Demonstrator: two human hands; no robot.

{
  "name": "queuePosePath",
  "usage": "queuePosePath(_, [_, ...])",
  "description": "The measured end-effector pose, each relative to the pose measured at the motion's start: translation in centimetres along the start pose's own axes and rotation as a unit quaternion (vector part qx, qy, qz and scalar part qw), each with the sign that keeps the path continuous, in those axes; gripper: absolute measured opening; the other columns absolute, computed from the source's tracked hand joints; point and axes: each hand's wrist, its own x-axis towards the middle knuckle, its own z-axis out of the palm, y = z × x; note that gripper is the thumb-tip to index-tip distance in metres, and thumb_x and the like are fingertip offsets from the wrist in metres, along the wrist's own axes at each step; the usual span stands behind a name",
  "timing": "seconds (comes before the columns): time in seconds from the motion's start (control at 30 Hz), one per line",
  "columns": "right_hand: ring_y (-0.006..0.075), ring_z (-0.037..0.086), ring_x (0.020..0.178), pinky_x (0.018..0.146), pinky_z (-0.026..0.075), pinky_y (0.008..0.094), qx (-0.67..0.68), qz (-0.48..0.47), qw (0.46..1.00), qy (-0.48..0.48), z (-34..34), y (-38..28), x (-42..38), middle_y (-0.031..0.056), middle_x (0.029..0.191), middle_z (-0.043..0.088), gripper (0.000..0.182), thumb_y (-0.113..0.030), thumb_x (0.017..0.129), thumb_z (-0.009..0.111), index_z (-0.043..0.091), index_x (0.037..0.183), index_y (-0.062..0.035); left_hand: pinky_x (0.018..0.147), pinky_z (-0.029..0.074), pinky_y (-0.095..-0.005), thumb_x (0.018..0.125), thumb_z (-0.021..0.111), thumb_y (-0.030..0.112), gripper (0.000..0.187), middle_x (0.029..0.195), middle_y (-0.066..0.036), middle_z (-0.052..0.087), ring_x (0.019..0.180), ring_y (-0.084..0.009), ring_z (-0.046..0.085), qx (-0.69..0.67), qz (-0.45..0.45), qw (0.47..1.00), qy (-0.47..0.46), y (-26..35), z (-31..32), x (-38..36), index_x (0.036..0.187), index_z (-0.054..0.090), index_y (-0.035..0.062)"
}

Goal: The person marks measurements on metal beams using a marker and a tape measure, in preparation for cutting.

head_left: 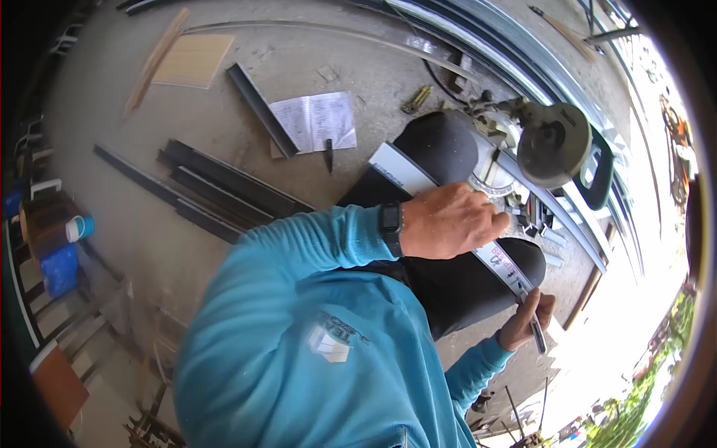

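Note:
A long pale metal strip (403, 170) with printed labels lies across my knees, which are in black trousers. My left hand (448, 220), with a black watch on its wrist, presses down flat on the strip near its middle. My right hand (526, 319) is closed on a dark pen (536, 332), whose tip sits at the strip's lower end. Both sleeves are teal.
A mitre saw (553, 142) with a round blade guard stands just beyond my knees. Dark metal profiles (216, 190) lie on the concrete floor, with a printed paper sheet (314, 119) and a cardboard piece (193, 60) further off. Blue containers (60, 269) stand at the left edge.

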Motion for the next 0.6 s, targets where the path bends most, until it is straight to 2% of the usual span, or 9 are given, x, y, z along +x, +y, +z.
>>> queuePosePath(0.03, [0.0073, 0.048, 0.063, 0.059, 0.039, 0.0241, 0.001, -0.004, 1.0, -0.011, 0.0, -0.2, 0.0, 0.0024, 0.071, 0.058, 0.03, -0.015, 0.105, 0.065, 0.051, 0.079, -0.0064, 0.069, 0.051, -0.0391, 0.093, 0.064, 0.016, 0.014, 0.082, -0.003, 0.06, 0.079, -0.022, 0.066, -0.034, 0.006, 0.999, 0.017, 0.2, 0.4, 0.4, 0.102, 0.056, 0.0091])
queuePosePath(0.1, [0.0065, 0.051, 0.063, 0.059, 0.04, 0.023, -0.009, -0.018, 1.0, -0.015, 0.3, -1.3, 0.0, 0.0013, 0.069, 0.058, 0.03, -0.013, 0.103, 0.068, 0.051, 0.08, -0.0059, 0.071, 0.052, -0.0404, 0.085, 0.071, 0.012, 0.023, 0.083, -0.005, 0.06, 0.081, -0.0258, 0.065, -0.048, -0.016, 0.998, -0.034, 0.5, -0.5, 0.9, 0.101, 0.054, 0.0085])
queuePosePath(0.17, [0.005, 0.051, 0.064, 0.06, 0.041, 0.0231, 0.036, 0.028, 0.999, -0.008, 0.5, -2.0, -0.1, 0.0013, 0.07, 0.06, 0.029, -0.01, 0.101, 0.071, 0.052, 0.08, -0.0061, 0.069, 0.05, -0.0408, 0.076, 0.078, 0.007, 0.035, 0.083, -0.006, 0.059, 0.081, -0.0279, 0.064, -0.079, -0.018, 0.996, -0.036, 0.6, -0.3, 1.3, 0.099, 0.052, 0.0074])
queuePosePath(0.23, [0.0048, 0.052, 0.062, 0.059, 0.04, 0.0228, 0.05, -0.005, 0.999, 0.001, 0.5, -1.0, 0.0, 0.0005, 0.069, 0.061, 0.028, -0.009, 0.101, 0.071, 0.053, 0.08, -0.0063, 0.067, 0.047, -0.0425, 0.07, 0.081, 0.004, 0.041, 0.084, -0.008, 0.058, 0.082, -0.0287, 0.063, -0.06, -0.019, 0.997, -0.055, 0.9, -0.7, 1.6, 0.098, 0.051, 0.0068])
queuePosePath(0.5, [0.0049, 0.054, 0.061, 0.059, 0.042, 0.0234, -0.001, -0.021, 1.0, 0.009, 0.6, -1.5, 0.1, 0.0018, 0.064, 0.063, 0.025, -0.006, 0.097, 0.072, 0.055, 0.079, -0.0052, 0.068, 0.045, -0.0438, 0.07, 0.08, 0.004, 0.042, 0.086, -0.008, 0.058, 0.081, -0.0295, 0.062, -0.079, -0.023, 0.994, -0.07, 1.0, -0.8, 2.1, 0.1, 0.051, 0.0073])
queuePosePath(0.6, [0.0056, 0.055, 0.061, 0.059, 0.043, 0.0236, -0.052, -0.06, 0.996, -0.033, -0.1, -0.7, 0.3, 0.0025, 0.065, 0.064, 0.024, -0.004, 0.097, 0.071, 0.055, 0.079, -0.0047, 0.069, 0.045, -0.0439, 0.07, 0.08, 0.004, 0.043, 0.086, -0.008, 0.058, 0.081, -0.0298, 0.062, -0.086, -0.022, 0.993, -0.074, 0.9, -1.0, 2.1, 0.101, 0.051, 0.0073])
